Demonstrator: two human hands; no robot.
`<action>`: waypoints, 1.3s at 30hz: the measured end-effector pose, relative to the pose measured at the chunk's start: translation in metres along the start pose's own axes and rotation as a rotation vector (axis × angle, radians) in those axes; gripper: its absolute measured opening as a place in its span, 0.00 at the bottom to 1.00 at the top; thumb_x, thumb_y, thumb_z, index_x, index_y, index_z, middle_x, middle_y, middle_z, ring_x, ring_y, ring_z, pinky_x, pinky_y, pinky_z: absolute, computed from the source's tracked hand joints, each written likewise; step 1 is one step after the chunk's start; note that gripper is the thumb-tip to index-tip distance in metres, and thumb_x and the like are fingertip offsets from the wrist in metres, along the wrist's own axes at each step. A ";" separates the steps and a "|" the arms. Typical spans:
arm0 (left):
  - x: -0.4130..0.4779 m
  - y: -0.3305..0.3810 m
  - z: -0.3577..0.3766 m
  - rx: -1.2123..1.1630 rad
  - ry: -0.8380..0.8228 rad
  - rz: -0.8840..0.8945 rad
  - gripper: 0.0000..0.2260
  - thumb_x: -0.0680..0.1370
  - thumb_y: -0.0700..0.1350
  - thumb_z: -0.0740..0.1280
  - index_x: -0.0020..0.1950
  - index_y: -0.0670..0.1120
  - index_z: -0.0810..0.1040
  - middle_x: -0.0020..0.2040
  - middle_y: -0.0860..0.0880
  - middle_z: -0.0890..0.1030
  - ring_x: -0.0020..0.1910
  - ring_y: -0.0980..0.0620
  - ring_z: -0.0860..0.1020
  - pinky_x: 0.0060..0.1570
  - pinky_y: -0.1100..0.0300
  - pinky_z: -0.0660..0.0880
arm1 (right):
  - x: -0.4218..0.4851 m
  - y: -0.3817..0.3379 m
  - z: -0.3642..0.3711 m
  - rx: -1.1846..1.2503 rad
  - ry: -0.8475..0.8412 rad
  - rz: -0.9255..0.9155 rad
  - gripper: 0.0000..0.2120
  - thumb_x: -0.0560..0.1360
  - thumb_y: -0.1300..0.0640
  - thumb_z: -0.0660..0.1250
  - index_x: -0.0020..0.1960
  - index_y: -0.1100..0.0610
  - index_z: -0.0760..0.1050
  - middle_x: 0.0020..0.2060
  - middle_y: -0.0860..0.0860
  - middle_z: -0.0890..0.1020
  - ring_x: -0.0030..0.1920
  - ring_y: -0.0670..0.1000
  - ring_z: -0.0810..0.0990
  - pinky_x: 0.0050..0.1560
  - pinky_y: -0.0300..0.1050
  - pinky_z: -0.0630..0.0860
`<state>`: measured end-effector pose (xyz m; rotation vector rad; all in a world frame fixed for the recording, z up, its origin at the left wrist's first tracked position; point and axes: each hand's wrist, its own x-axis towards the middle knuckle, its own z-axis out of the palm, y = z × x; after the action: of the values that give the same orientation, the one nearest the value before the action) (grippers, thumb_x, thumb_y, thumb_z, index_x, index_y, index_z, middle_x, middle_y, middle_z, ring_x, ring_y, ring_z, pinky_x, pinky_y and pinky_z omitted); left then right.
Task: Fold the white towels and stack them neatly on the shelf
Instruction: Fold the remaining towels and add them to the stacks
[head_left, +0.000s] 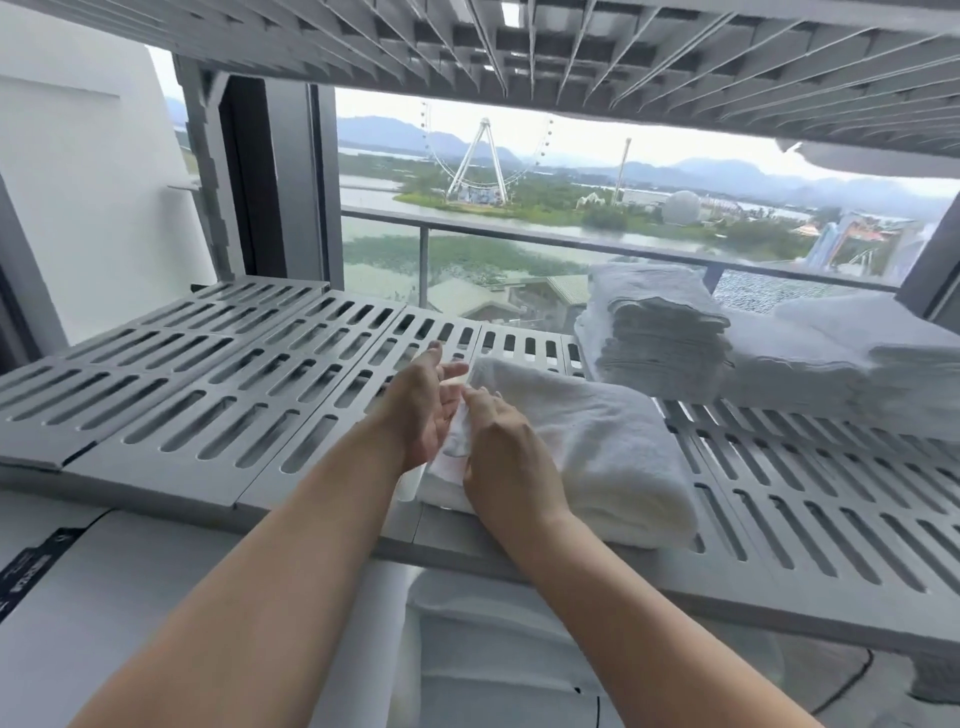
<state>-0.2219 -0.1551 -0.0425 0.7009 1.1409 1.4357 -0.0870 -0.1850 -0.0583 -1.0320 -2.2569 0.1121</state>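
Observation:
A folded white towel (587, 447) lies on the grey slotted shelf (208, 395), near its front edge. My left hand (423, 410) is flat and upright against the towel's left end, fingers straight. My right hand (504, 457) rests on the towel's left part with fingers bent down onto the cloth, pinching a fold near the left hand. A stack of several folded white towels (665, 338) stands behind, at the back right. More folded towels (852, 364) lie beside that stack toward the right edge.
The upper shelf (623, 52) hangs low overhead. A window with a balcony rail (519, 228) is behind the shelf. The left half of the shelf is bare slats. White cloth (493, 623) lies below the shelf's front edge.

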 end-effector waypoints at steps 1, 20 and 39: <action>0.001 0.000 -0.001 -0.001 -0.008 -0.002 0.26 0.84 0.60 0.49 0.65 0.42 0.74 0.69 0.34 0.74 0.72 0.40 0.71 0.76 0.43 0.60 | 0.001 -0.001 0.001 -0.009 0.003 -0.006 0.31 0.72 0.72 0.58 0.75 0.61 0.66 0.69 0.61 0.74 0.73 0.54 0.69 0.73 0.38 0.59; -0.002 -0.003 -0.007 0.267 -0.100 0.087 0.30 0.78 0.26 0.51 0.77 0.46 0.65 0.76 0.37 0.66 0.76 0.36 0.64 0.76 0.42 0.57 | 0.024 0.029 -0.039 -0.198 -0.576 -0.042 0.18 0.81 0.55 0.53 0.63 0.55 0.79 0.71 0.52 0.74 0.77 0.55 0.62 0.76 0.58 0.58; 0.065 -0.001 0.024 0.962 -0.161 0.318 0.10 0.83 0.46 0.64 0.54 0.48 0.85 0.48 0.50 0.86 0.48 0.52 0.82 0.51 0.58 0.77 | -0.013 0.023 -0.008 -0.340 -0.222 -0.163 0.26 0.84 0.45 0.48 0.77 0.56 0.64 0.76 0.52 0.67 0.78 0.52 0.59 0.78 0.55 0.54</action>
<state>-0.2131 -0.0863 -0.0462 1.6914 1.6327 0.9831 -0.0610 -0.1797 -0.0663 -1.0409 -2.6142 -0.2462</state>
